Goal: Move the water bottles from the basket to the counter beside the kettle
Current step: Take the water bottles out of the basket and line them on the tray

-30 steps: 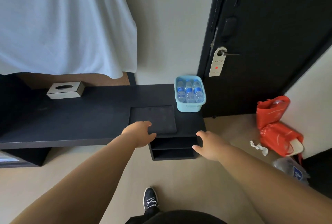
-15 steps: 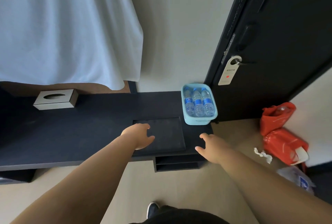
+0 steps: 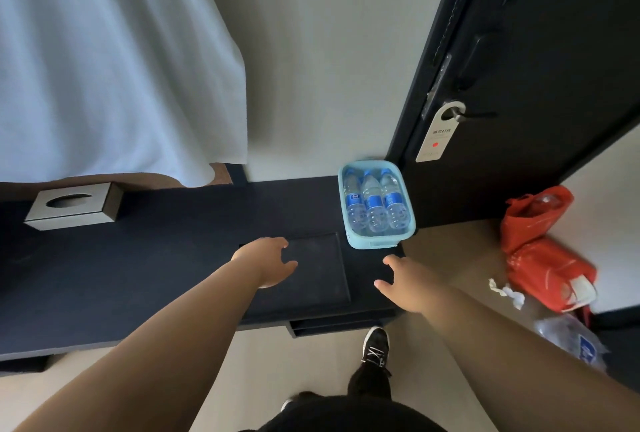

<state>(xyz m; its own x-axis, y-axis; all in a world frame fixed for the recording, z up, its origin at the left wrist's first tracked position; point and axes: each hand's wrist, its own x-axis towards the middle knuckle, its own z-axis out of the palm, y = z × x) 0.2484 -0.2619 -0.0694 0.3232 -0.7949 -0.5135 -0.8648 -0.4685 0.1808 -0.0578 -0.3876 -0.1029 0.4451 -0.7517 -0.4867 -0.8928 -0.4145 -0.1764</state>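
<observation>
Three water bottles (image 3: 375, 203) lie side by side in the light-blue basket (image 3: 372, 243) at the dark tabletop's (image 3: 173, 258) right end, while left hand (image 3: 268, 260) and right hand (image 3: 407, 284) hover near it, fingers loosely spread, empty.

A pale plain wall (image 3: 311, 68) runs behind a long dark counter (image 3: 156, 258). A white cloth (image 3: 104, 68) hangs down at the left, above a metal tissue box (image 3: 74, 206). At the right stands a black door (image 3: 536, 50) with a white hanger tag (image 3: 437, 135) on its handle. Red bags (image 3: 540, 258) lie on the beige floor (image 3: 311, 379). The light is soft and even.
</observation>
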